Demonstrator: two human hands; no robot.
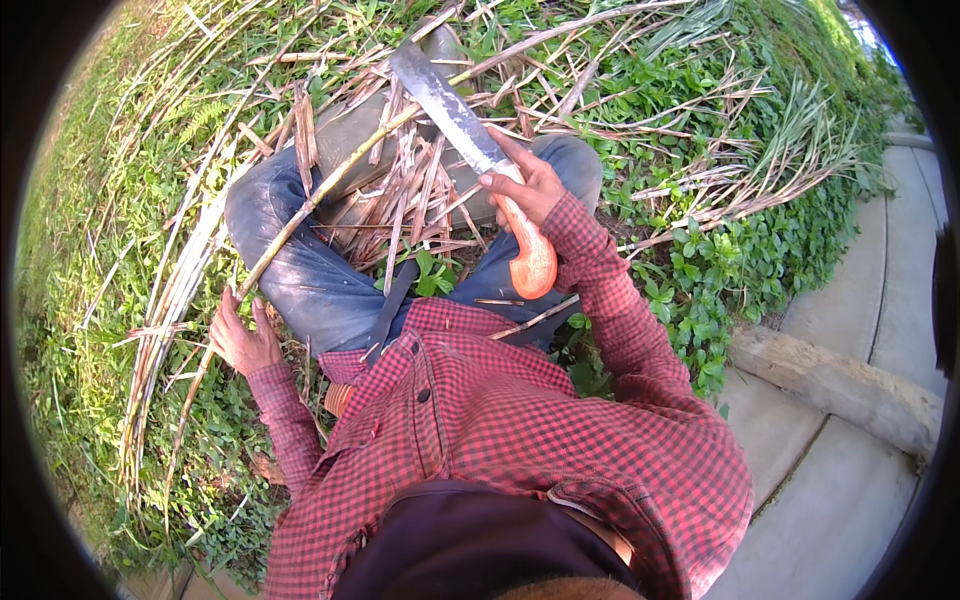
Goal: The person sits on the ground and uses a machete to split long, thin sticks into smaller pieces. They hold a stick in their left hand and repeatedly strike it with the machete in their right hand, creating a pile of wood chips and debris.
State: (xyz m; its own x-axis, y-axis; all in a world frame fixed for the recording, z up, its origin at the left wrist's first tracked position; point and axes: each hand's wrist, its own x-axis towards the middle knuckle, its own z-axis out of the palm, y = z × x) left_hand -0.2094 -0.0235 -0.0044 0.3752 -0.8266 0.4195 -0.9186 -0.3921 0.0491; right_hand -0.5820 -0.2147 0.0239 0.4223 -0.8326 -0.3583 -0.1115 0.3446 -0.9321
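Note:
My right hand (532,183) is closed around a machete where its wooden handle meets the blade (445,108). The curved orange butt of the handle (534,262) points back toward me, and the broad grey blade slants up to the left. Low on the left, my left hand (245,335) grips a long thin yellowish stalk (330,183) between thumb and fingers. That stalk runs diagonally over my left leg, passes by the blade and continues to the far right. Dry brown peeled strips (415,195) lie heaped between my bent legs.
A bundle of pale slender stalks (165,350) lies on the grass at left. Cut stalks with green leafy tops (800,150) are spread at right. Beyond low green plants are concrete slabs (850,500) and a rough beam (840,385).

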